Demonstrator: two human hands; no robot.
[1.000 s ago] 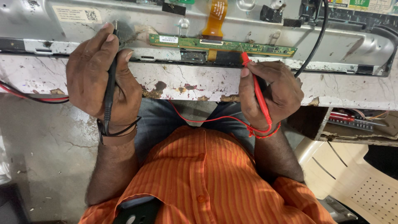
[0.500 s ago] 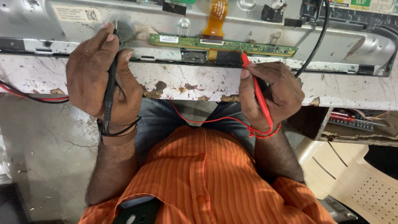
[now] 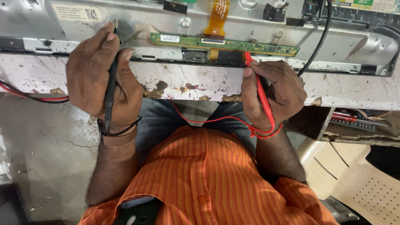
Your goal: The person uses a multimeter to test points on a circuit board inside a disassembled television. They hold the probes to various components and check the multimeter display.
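My left hand (image 3: 100,79) grips a black test probe (image 3: 111,79), its tip pressed on the grey metal back panel (image 3: 125,21) of a flat screen lying on the worn white table (image 3: 187,81). My right hand (image 3: 273,93) holds a red test probe (image 3: 260,89) like a pen, with the tip touching the long green circuit strip (image 3: 225,43) near its middle. An orange flat ribbon cable (image 3: 218,14) runs up from that strip. A thin red lead (image 3: 208,121) loops from the red probe across my lap.
A black cable (image 3: 318,41) crosses the panel at the upper right. Red and black wires (image 3: 29,98) lie at the table's left edge. A cream plastic chair (image 3: 358,183) stands at the lower right, below a shelf with a red tool (image 3: 350,118).
Both hands stay almost still on their probes. The red probe tip rests at the same spot on the green strip.
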